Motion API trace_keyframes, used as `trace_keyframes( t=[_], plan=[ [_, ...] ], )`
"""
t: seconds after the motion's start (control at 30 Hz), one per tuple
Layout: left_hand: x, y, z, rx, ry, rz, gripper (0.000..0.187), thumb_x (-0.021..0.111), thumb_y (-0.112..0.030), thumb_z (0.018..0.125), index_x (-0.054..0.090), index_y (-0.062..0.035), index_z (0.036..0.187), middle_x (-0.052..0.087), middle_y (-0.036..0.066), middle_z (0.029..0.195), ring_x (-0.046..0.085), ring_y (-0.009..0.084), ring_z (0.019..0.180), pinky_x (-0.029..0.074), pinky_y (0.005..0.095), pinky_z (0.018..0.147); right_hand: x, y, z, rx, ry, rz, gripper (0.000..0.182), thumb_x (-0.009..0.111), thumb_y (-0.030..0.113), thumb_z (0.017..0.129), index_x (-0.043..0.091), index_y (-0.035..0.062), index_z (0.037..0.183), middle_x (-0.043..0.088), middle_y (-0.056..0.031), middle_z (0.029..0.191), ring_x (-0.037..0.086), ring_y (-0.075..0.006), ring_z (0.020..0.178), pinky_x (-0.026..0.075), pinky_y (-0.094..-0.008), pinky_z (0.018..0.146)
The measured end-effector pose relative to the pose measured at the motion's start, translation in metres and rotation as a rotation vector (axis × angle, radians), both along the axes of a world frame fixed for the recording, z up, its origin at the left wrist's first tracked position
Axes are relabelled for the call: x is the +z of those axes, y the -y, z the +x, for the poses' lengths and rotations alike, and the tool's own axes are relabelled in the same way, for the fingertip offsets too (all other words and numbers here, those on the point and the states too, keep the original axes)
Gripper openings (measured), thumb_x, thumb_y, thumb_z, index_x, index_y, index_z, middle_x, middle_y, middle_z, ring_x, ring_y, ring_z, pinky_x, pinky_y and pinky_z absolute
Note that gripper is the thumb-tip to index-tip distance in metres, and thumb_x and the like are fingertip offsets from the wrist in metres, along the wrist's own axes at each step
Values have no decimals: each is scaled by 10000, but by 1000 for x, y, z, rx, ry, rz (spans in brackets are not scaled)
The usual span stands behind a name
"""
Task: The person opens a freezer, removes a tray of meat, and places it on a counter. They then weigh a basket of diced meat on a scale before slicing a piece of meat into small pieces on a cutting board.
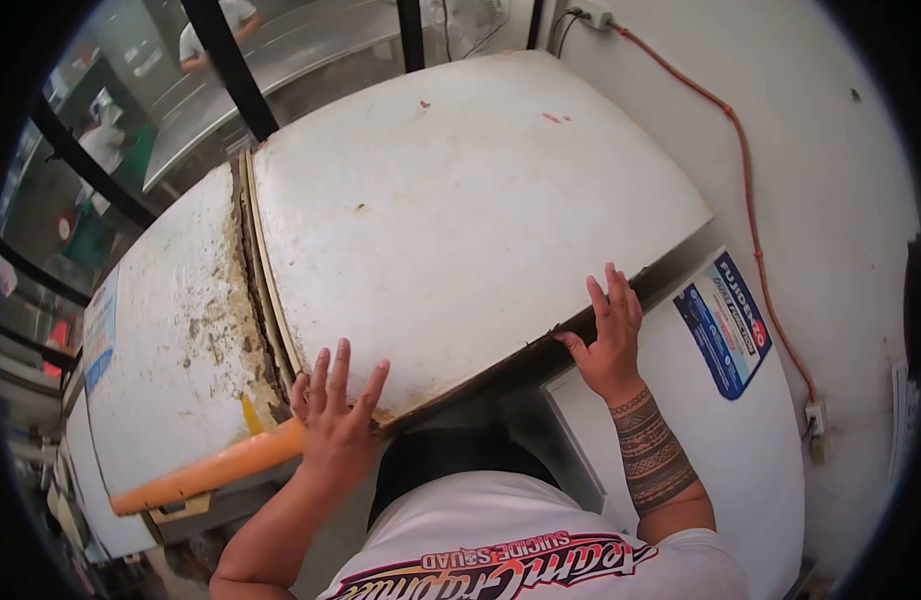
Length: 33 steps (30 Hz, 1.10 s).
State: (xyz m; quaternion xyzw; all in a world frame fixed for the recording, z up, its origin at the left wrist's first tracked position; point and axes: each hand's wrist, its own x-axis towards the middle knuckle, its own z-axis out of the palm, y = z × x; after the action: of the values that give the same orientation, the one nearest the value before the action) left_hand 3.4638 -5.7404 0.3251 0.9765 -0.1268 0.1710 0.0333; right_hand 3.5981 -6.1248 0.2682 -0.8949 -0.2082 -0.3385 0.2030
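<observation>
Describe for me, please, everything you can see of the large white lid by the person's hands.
The white lid is a broad panel, seemingly painted metal, lying roughly flat, scuffed, with small reddish and dark marks. A cream strip edges its left side, beside a stained second panel. The open left hand and right hand are at its near edge; how firmly they touch is unclear.

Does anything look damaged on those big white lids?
Yes: the left lid has brown stains, and its edge beside the right lid looks ragged and dark, perhaps rusted. The right lid looks cleaner by comparison.
</observation>
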Motion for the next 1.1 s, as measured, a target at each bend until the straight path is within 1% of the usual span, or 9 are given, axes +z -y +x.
trace_keyframes(
  t=[0.13,0.23,0.37,0.53,0.6,0.7,0.93,1.0,1.1],
  plan=[
    [4,22,26,65,164,12,827,822,-180,718,565,-238,1502,364,256,1655,336,407,1538,189,557,1211,8,39,69,120,166,-47,778,664,564,959,436,172,1592,320,-221,1683,290,-435,1548,179,-633,1230],
    [35,11,38,17,356,185,809,894,-387,802,541,-172,1497,322,248,1670,344,411,1527,302,567,1193,31,52,114,198,353,-86,725,554,659,988,522,173,1526,412,-221,1635,318,-432,1540,147,-637,1236],
    [103,1,50,171,664,171,833,928,-255,809,489,-114,1503,325,201,1648,448,385,1443,460,523,1132,115,37,163,208,528,49,698,584,658,965,589,166,1460,518,-207,1558,403,-386,1499,160,-646,1226],
    [148,-19,116,315,1154,268,582,882,-117,858,585,34,1335,596,169,1411,641,274,1216,530,383,1036,244,11,234,327,606,72,567,512,474,1103,617,-19,1362,628,-196,1376,573,-305,1310,442,-388,1100],
    [150,4,160,278,1076,204,436,841,-136,908,644,52,1248,662,166,1338,674,265,1164,524,355,1014,285,-15,245,446,598,60,569,501,496,1105,637,-21,1300,660,-160,1228,605,-249,1157,477,-353,1027],
    [130,37,271,-240,714,-57,350,788,-95,889,676,-33,1215,644,197,1334,608,354,1267,458,452,1125,302,-46,277,516,529,19,576,494,508,1106,645,-22,1272,675,-142,1159,620,-223,1085,492,-337,994],
    [-55,25,567,57,-516,-715,237,697,-239,941,737,-72,1105,752,105,962,744,243,907,589,381,794,231,-75,429,443,226,-129,580,485,512,1107,639,-19,1283,672,-142,1175,617,-230,1102,484,-343,1003],
    [-144,29,630,128,-930,-1204,198,681,-174,946,710,-58,1103,714,50,996,687,185,874,581,370,792,199,-80,483,406,135,-163,582,483,513,1107,637,-18,1286,671,-143,1180,616,-232,1107,482,-345,1006],
    [-349,19,743,-19,-1004,-594,205,622,-168,945,758,-33,1018,751,162,972,734,276,861,584,433,729,153,-87,565,353,8,-204,584,479,515,1107,635,-16,1291,669,-143,1187,615,-235,1114,478,-348,1011]
  ],
)
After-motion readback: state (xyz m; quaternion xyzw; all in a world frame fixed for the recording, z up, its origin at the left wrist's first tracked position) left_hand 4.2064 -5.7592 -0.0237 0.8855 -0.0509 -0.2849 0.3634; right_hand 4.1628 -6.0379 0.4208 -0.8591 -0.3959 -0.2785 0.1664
